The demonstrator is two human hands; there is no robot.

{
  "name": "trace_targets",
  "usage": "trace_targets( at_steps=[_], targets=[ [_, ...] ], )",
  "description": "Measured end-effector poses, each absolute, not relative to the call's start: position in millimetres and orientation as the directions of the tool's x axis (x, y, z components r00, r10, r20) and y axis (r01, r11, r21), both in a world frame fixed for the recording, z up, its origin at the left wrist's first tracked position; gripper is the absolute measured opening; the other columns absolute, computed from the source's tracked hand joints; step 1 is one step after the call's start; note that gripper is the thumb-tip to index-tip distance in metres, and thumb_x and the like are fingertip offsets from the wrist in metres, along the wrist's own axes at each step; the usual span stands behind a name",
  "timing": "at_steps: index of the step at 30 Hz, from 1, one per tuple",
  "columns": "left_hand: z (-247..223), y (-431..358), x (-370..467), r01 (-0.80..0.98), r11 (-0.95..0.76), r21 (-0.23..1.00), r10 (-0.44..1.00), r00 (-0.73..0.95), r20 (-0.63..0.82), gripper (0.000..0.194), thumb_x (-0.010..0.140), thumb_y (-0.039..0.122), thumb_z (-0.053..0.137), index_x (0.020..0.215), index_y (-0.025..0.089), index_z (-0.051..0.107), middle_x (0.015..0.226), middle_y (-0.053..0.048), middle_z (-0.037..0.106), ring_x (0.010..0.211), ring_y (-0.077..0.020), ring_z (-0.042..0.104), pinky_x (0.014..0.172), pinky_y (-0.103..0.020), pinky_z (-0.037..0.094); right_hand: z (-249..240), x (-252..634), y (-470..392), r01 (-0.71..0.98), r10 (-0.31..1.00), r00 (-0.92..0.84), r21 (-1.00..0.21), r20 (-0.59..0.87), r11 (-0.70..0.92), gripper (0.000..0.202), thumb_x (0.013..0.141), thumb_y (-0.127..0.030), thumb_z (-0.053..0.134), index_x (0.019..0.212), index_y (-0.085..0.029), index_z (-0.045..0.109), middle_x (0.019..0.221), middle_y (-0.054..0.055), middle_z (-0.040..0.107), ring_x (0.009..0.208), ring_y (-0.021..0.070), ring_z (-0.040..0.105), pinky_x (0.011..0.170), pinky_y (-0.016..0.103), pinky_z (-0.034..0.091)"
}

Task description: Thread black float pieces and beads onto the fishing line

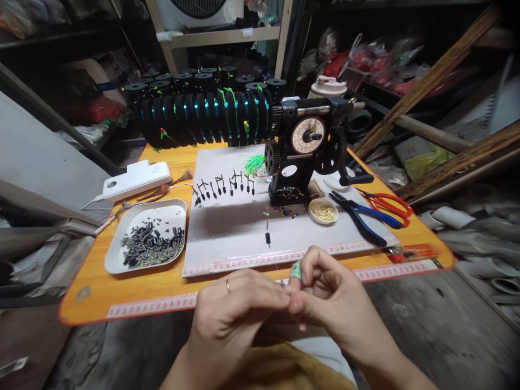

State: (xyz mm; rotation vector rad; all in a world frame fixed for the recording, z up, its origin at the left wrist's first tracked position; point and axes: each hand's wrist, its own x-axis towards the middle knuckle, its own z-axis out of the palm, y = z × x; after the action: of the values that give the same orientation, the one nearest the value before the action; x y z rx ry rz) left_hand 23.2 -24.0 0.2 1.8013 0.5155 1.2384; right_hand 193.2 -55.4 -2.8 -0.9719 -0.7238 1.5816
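Note:
Close to the table's front edge, my left hand (239, 306) and my right hand (331, 290) meet, fingertips pinched together. Whatever they hold is too small and hidden to make out. A ring is on a left finger, and green tape wraps a right finger. Just beyond them, a small black cylinder on a thin stem (267, 238) appears over the white board (227, 238). Farther back is a row of similar black pieces (219, 187) with short stems. To the left, a white tray (109, 260) holds many small black and grey parts.
A hand-cranked winder (290, 162) carries a row of black spools (203, 119). Right of it are a dish of gold bits (324, 221), blue-handled pliers (361, 216), red-handled scissors (392, 206) and an orange cutter (414, 252). A white power strip (138, 181) sits left; a measuring tape (154, 305) edges the table.

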Motion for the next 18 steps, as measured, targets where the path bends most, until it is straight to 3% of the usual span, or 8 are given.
trace_targets(
  at_steps=[4,7,10,12,14,18],
  targets=[
    [-3.7,-21.3,31.8,-0.085,-0.586,0.806,0.729,0.378,0.57,0.025,0.082,-0.006,0.07,0.097,0.013,0.075,0.086,-0.008,0.078,0.082,-0.0164,0.073,0.077,-0.025,0.059,-8.6,196.1,-52.1,-0.47,0.99,-0.021,-0.872,-0.142,-0.135,0.044,0.067,-0.032,0.094,0.077,-0.02,0.052,0.071,-0.004,0.067,0.05,0.0064,0.059,0.046,0.015,0.051],
    [-13.4,-24.6,35.9,-0.047,-0.565,0.824,0.778,0.304,0.551,0.023,0.086,-0.002,0.068,0.096,0.017,0.074,0.092,-0.005,0.077,0.085,-0.0144,0.073,0.079,-0.022,0.058,-8.7,197.7,-53.4,-0.38,0.999,0.017,-0.925,-0.034,-0.025,0.026,0.086,-0.037,0.079,0.088,-0.022,0.058,0.079,-0.003,0.067,0.058,0.0069,0.063,0.056,0.016,0.055],
    [-21.1,-27.4,35.7,0.041,-0.521,0.853,0.837,0.223,0.5,0.022,0.087,0.001,0.068,0.091,0.021,0.074,0.097,-0.001,0.073,0.088,-0.0113,0.071,0.082,-0.019,0.056,-7.0,200.2,-57.8,-0.172,0.998,0.021,-0.984,0.053,0.056,0.011,0.102,-0.033,0.057,0.097,-0.024,0.06,0.083,-0.002,0.067,0.069,0.0084,0.066,0.066,0.017,0.056],
    [-22.8,-27.6,34.3,0.098,-0.517,0.851,0.849,0.185,0.494,0.021,0.087,0.002,0.067,0.088,0.022,0.073,0.094,0.001,0.07,0.087,-0.0104,0.069,0.081,-0.018,0.055,-6.6,201.2,-61.5,-0.002,0.993,0.031,-0.993,0.116,0.116,0.005,0.102,-0.024,0.056,0.1,-0.026,0.059,0.09,-0.001,0.068,0.076,0.0093,0.068,0.07,0.018,0.057],
    [-21.9,-26.9,33.0,0.131,-0.523,0.842,0.849,0.167,0.501,0.022,0.088,0.001,0.065,0.087,0.022,0.071,0.09,0.002,0.069,0.086,-0.0101,0.068,0.079,-0.018,0.055,-6.6,201.1,-64.5,0.175,0.976,0.038,-0.963,0.216,0.206,0.012,0.097,-0.016,0.059,0.103,-0.026,0.058,0.097,0.0,0.068,0.083,0.0112,0.07,0.073,0.018,0.058],
    [-17.8,-25.4,32.4,0.158,-0.541,0.826,0.84,0.139,0.524,0.024,0.088,-0.002,0.061,0.088,0.022,0.068,0.086,0.003,0.068,0.083,-0.0103,0.067,0.076,-0.019,0.055,-4.5,199.3,-66.5,0.467,0.878,0.006,-0.778,0.479,0.421,0.024,0.089,-0.003,0.061,0.101,-0.023,0.055,0.093,0.002,0.069,0.082,0.0129,0.07,0.071,0.019,0.056]
  ],
)
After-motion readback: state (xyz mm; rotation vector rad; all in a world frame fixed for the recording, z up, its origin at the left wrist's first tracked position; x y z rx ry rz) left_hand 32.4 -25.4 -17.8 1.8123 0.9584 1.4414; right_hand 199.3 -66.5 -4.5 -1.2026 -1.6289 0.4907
